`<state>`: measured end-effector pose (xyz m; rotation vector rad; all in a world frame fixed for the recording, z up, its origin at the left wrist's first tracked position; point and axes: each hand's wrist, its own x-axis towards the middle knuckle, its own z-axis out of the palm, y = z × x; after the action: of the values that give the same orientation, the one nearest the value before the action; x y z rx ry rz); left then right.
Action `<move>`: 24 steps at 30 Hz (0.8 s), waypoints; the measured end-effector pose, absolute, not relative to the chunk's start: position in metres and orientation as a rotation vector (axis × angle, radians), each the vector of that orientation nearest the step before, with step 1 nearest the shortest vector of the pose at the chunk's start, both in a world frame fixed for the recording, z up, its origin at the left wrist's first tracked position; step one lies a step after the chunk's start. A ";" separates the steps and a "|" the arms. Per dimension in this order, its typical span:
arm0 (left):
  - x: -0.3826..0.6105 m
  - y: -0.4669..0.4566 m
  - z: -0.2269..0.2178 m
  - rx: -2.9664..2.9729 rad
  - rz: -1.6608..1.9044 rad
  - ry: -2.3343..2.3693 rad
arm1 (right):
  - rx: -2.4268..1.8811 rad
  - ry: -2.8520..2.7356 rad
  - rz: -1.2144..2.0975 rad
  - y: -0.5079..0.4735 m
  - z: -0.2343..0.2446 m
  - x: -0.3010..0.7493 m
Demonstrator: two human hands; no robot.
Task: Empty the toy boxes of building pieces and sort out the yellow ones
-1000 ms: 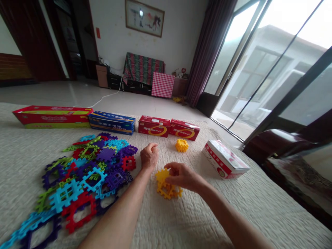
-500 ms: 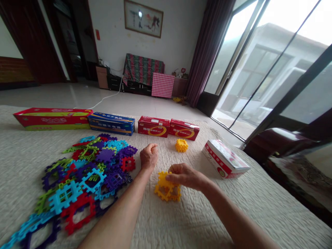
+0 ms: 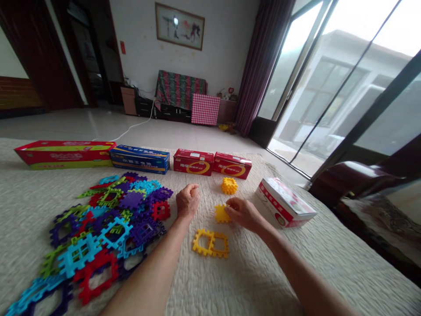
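My right hand pinches a solid yellow interlocking plastic tile by its right edge, just above the cloth. Closer to me lie two yellow frame tiles, side by side and touching. Beyond the right hand sits a small stack of yellow tiles. My left hand is curled closed, thumb side up, resting left of the yellow tiles; whatever its fingers may hold is hidden. To its left spreads a loose heap of purple, blue, green and red tiles.
Along the far edge of the quilted cloth stand a red and green box, a blue box and two red boxes. A white and red box lies at the right. Glass doors rise beyond it.
My right hand has carried the solid yellow tile forward and right, off the two frame tiles, toward the yellow stack. My left hand stays nearly where it was.
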<state>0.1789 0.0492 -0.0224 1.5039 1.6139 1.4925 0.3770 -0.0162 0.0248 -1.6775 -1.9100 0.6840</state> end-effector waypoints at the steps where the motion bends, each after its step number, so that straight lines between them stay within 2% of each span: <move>1: 0.179 0.049 -0.023 1.500 1.493 1.614 | -1.703 -1.922 0.590 -0.016 0.023 0.377; 9: 0.178 0.045 -0.016 1.478 1.463 1.622 | -1.733 -2.145 0.208 -0.031 0.015 0.355; 17: 0.174 0.042 -0.017 1.394 1.471 1.582 | -1.709 -2.238 0.300 -0.032 0.026 0.358; 24: 0.174 0.049 -0.024 1.166 1.584 1.457 | -1.600 -2.250 0.184 -0.030 0.017 0.357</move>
<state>0.1741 0.0486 -0.0236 1.1664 1.4574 1.5838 0.3573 -0.0295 0.0168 -1.6003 -2.2504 0.1843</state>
